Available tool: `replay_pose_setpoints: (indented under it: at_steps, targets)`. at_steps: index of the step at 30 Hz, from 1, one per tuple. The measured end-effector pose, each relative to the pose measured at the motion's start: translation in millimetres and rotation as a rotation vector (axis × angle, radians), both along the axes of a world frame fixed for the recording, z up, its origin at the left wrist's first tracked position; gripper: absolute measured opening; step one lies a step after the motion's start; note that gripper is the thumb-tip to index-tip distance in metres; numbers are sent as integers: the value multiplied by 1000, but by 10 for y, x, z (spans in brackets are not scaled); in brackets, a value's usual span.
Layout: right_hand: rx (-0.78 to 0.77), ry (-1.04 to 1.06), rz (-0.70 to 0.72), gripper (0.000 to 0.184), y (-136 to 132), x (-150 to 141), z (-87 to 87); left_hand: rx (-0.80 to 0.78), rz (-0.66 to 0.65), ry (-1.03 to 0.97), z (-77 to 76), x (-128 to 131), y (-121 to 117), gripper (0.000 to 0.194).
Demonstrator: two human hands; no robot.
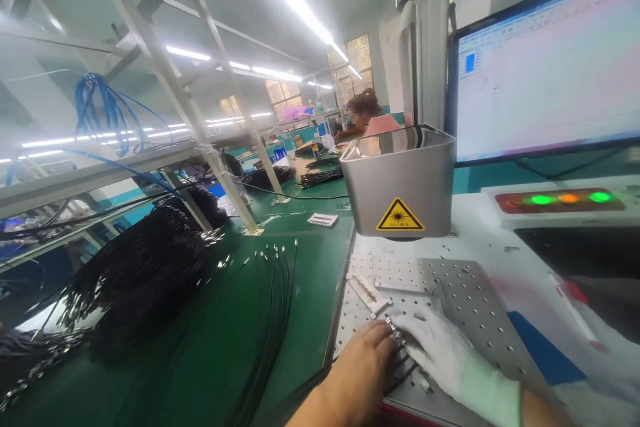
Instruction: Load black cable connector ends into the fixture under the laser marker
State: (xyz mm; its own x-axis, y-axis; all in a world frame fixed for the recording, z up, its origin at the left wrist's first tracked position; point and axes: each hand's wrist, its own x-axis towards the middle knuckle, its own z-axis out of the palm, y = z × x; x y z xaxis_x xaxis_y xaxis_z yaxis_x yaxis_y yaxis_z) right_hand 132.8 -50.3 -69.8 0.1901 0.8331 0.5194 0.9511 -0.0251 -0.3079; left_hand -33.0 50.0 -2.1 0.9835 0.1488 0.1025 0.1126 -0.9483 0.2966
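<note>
My left hand [363,363], bare, is closed over a bunch of black cables [323,373] at the front of the perforated metal plate [480,310]. My right hand [437,350], in a white glove, meets it from the other side, its fingers closed at the small metal connectors [395,328] on the cable ends. The fingers partly hide the cables. Just beyond the fingertips lies a pale slotted fixture [367,293]. Above the plate hangs a grey laser head [400,187] with a yellow warning label.
More black cables [273,320] with metal tips lie on the green table [210,347], and a large cable heap [145,273] is at left. A monitor [545,67] and a panel with lit buttons [560,199] stand right. A person [377,123] sits farther back.
</note>
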Motion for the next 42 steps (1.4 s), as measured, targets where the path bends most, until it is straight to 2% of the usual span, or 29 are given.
replay_pose_setpoints:
  at_steps: [4,6,10,12,16,20,24,29,32,35,39,42]
  targets:
    - [-4,0,22,47,16,56,-81,52,-68,77,33,71,22,28]
    - [-26,20,38,49,26,71,-90,29,-55,71,78,86,14,22]
    - [-105,79,0,53,30,59,-18,-44,52,57,198,81,-15,20]
    - [-148,94,15,55,15,51,46,-38,35,50,222,82,-17,24]
    - [-138,126,32,51,-19,51,145,59,-102,43,127,90,18,30]
    - [-176,159,32,55,-39,30,248,150,-120,87,15,77,42,34]
    - [-284,235,17,57,-67,-2,355,170,-117,90,32,64,22,31]
    - [-271,385,30,58,-44,69,363,177,-119,141,79,67,-5,35]
    - [-293,519,-76,52,43,103,422,154,-117,155,89,77,-14,36]
    - [-346,524,-152,42,152,72,523,152,-126,185,109,90,-19,35]
    - [-431,371,-151,32,239,25,600,158,-153,175,143,105,-4,32]
    - [-468,335,-95,29,255,47,638,163,-189,176,180,116,4,32]
